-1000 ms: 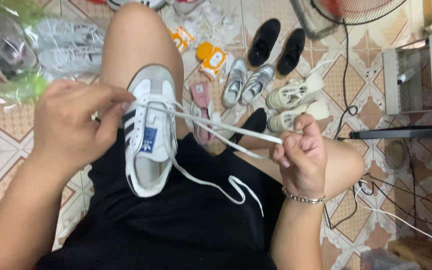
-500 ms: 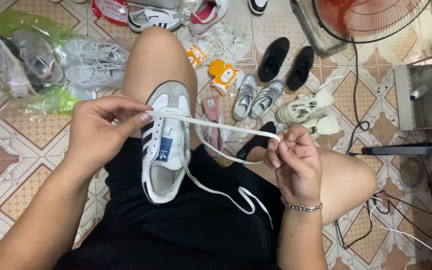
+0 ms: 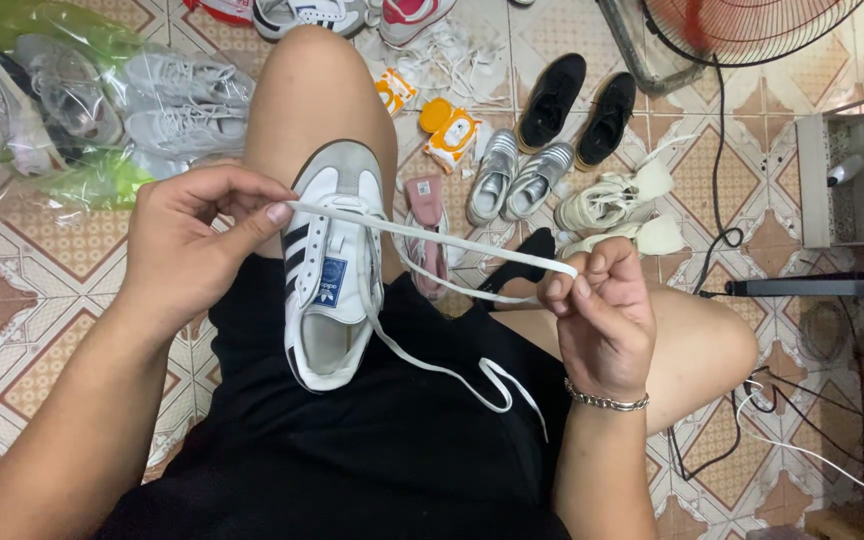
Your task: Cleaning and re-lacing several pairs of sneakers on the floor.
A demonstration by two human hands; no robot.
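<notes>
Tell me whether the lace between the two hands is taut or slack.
Taut: the white lace runs straight from the left hand at the sneaker to the right hand. Its tail hangs loose.

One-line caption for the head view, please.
Left hand and right hand stretch a white lace across a white sneaker resting on the person's lap.

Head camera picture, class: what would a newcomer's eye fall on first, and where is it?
A white sneaker with dark stripes lies on the person's lap at centre. Left hand and right hand stretch a white lace across it. Pairs of shoes, including a black pair, litter the tiled floor beyond.
</notes>
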